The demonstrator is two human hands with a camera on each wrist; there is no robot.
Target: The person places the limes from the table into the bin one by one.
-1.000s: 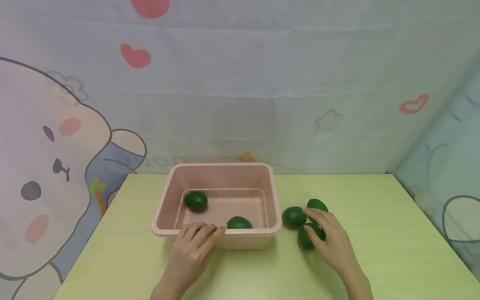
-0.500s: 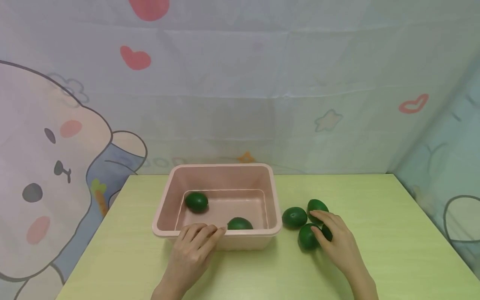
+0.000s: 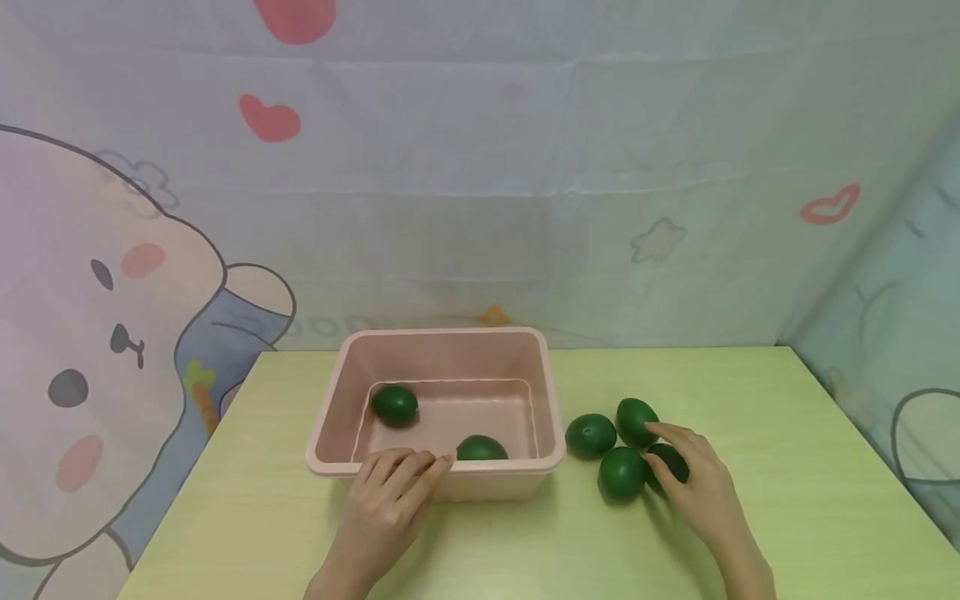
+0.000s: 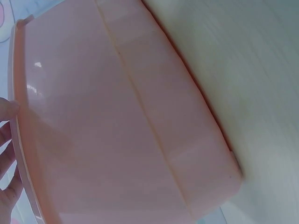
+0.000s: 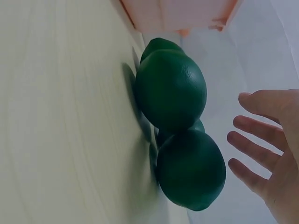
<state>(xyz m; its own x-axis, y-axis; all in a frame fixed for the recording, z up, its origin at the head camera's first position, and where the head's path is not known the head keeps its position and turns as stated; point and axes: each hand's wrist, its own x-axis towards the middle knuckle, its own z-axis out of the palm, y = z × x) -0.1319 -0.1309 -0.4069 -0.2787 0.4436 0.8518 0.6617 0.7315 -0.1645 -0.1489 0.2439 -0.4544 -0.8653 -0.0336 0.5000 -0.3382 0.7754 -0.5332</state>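
My left hand (image 3: pixel 386 508) holds the front rim of a pink plastic bin (image 3: pixel 495 487). In the left wrist view its thumb (image 4: pixel 8 110) lies on the rim, with the other fingers beyond it. Inside the bin are two dark green limes: one lime (image 3: pixel 394 406) at the left, another lime (image 3: pixel 482 448) behind the front wall. My right hand (image 3: pixel 703 485) is over a cluster of limes right of the bin, fingers loosely bent and apart from the fruit in the right wrist view. Nearest it is a lime (image 5: pixel 191 170) partly covered by the hand in the head view; beside that sits a rounder lime (image 5: pixel 170 91).
Two more limes, a left lime (image 3: pixel 591 436) close to the bin's side and a back lime (image 3: pixel 636 422), belong to the cluster. The pale yellow-green table (image 3: pixel 787 483) ends at a printed cloth backdrop (image 3: pixel 450 167).
My right hand has shifted rightward over the limes, uncovering more of the front and back ones. The left hand stays on the bin's rim, and the bin stands where it was.
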